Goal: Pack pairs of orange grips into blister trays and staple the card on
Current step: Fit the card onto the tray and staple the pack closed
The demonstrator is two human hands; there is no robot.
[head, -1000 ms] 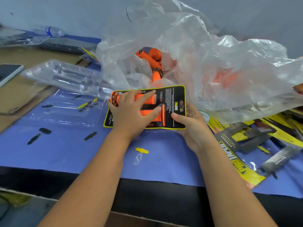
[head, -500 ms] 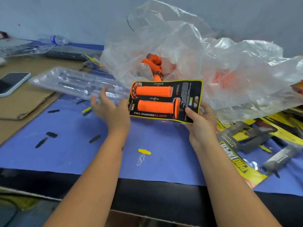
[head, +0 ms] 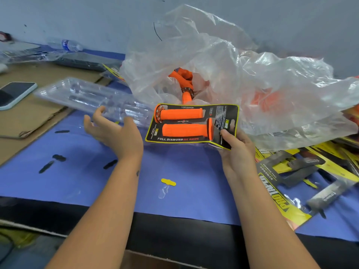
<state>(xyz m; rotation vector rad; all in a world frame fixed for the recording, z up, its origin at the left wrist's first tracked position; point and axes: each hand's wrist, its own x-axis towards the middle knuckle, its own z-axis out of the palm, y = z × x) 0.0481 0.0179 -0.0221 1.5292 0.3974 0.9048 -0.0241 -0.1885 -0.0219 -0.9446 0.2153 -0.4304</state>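
A black card with a yellow border [head: 225, 117] carries two orange grips [head: 182, 122] lying side by side under clear plastic. My right hand [head: 236, 152] pinches the card's right end and holds it above the blue mat. My left hand [head: 114, 131] hovers left of the card with fingers spread, holding nothing, close to a stack of clear blister trays [head: 87, 96]. More loose orange grips [head: 184, 82] lie inside a big clear plastic bag [head: 242, 78] behind the card.
Yellow and black cards [head: 287, 181] are heaped at the right. A phone [head: 13, 94] lies on brown cardboard [head: 35, 117] at the left. Small black cut-outs [head: 58, 158] and a yellow one [head: 168, 182] dot the blue mat [head: 184, 171]. A water bottle [head: 68, 44] lies by the wall.
My left hand has come off the grips and card and moved left toward the clear trays. My right hand alone now holds the card, lifted and tilted toward me.
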